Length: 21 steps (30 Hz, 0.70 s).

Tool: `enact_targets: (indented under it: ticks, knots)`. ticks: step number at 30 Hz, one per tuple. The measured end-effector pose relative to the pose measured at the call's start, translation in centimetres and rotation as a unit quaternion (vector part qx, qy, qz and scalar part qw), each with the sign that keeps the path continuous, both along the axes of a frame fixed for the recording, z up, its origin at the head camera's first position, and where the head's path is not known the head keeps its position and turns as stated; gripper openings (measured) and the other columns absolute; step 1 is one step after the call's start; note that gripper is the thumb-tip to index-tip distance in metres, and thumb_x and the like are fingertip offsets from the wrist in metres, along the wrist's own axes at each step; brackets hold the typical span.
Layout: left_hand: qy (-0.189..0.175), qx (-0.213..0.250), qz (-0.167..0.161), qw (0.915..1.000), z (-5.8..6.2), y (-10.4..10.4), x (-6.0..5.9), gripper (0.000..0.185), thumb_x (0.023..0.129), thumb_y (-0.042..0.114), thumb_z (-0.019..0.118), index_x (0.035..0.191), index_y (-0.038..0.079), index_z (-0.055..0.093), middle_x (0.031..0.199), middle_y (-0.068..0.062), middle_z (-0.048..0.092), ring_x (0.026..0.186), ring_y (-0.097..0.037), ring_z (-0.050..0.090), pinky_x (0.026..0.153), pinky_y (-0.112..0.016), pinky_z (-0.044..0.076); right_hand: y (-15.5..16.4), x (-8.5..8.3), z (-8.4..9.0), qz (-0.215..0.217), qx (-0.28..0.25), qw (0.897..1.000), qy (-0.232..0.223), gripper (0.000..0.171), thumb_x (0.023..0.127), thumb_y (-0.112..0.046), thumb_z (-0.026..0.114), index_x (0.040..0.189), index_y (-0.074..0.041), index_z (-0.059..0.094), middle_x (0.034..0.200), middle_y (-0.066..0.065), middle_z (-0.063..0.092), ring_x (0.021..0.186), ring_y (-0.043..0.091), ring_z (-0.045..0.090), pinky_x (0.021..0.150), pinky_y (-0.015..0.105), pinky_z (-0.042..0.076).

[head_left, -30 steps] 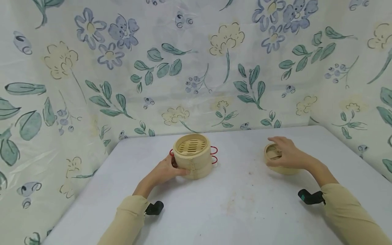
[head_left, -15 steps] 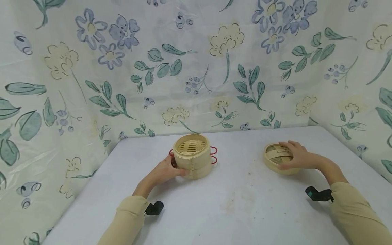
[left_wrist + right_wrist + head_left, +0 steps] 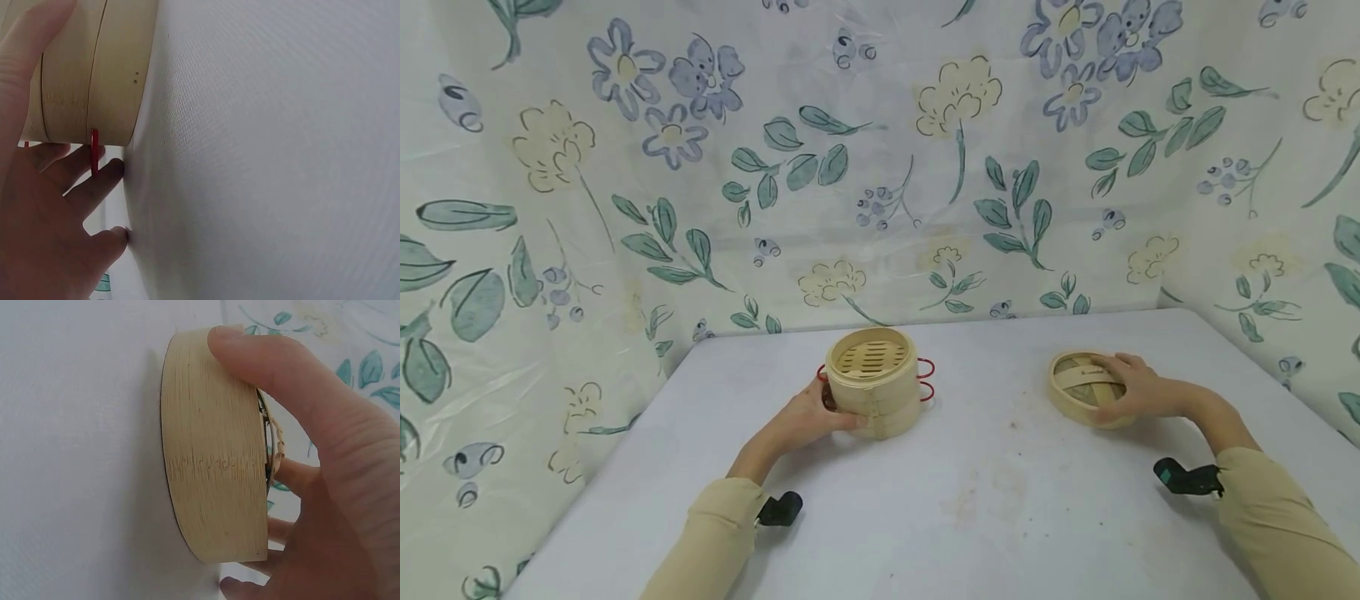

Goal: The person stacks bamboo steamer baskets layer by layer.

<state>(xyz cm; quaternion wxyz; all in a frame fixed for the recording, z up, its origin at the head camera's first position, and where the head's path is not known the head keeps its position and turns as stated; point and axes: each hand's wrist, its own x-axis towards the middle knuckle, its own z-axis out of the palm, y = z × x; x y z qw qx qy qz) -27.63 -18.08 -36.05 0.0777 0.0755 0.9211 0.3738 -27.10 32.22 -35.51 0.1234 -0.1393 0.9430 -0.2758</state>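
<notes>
A two-tier bamboo steamer (image 3: 872,382) with red wire handles (image 3: 926,379) stands open-topped at the middle of the white table (image 3: 985,500). My left hand (image 3: 823,412) grips its left wall: in the left wrist view the thumb (image 3: 28,56) lies along the steamer wall (image 3: 94,69) and the fingers (image 3: 94,181) reach behind by a red handle (image 3: 94,150). To the right lies the bamboo lid (image 3: 1082,387). My right hand (image 3: 1123,390) holds its right side. In the right wrist view the thumb (image 3: 275,369) presses the lid's rim (image 3: 212,456) and the fingers curl over its woven top.
Floral plastic sheeting (image 3: 880,167) hangs close behind the table and along both sides. Black wrist cameras (image 3: 778,508) (image 3: 1187,479) sit on both beige sleeves. Faint stains (image 3: 992,492) mark the table in front of me.
My right hand slid from over the lid's near-left part to its right side and closed round the rim. The left hand and the steamer stayed put.
</notes>
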Motion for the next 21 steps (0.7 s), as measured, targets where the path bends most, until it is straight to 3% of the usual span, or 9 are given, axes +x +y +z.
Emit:
enact_targets:
  ticks: [7,21]
  knots:
    - [0.003,0.005,-0.004,1.0000,-0.1,-0.1,0.0,0.104,0.070,0.054,0.083,0.148,0.010,0.031,0.138,-0.012,0.055,0.127,-0.028,0.051,0.107,-0.051,0.038,-0.3,-0.1,0.1,-0.003,-0.015,1.000,0.021,0.102,0.081,-0.043,0.075,0.152,0.004,0.020,0.144,0.040,0.020,0.127,0.055,0.029,0.095,0.074,0.033]
    - [-0.005,0.010,-0.002,0.9999,0.0,-0.1,-0.1,0.107,0.069,0.057,0.084,0.148,0.011,0.030,0.140,-0.012,0.053,0.129,-0.028,0.049,0.109,-0.051,0.036,-1.9,-0.4,1.1,0.018,-0.060,0.993,0.095,0.097,0.083,-0.040,0.075,0.151,0.006,0.025,0.149,0.030,0.032,0.133,0.046,0.034,0.103,0.070,0.029]
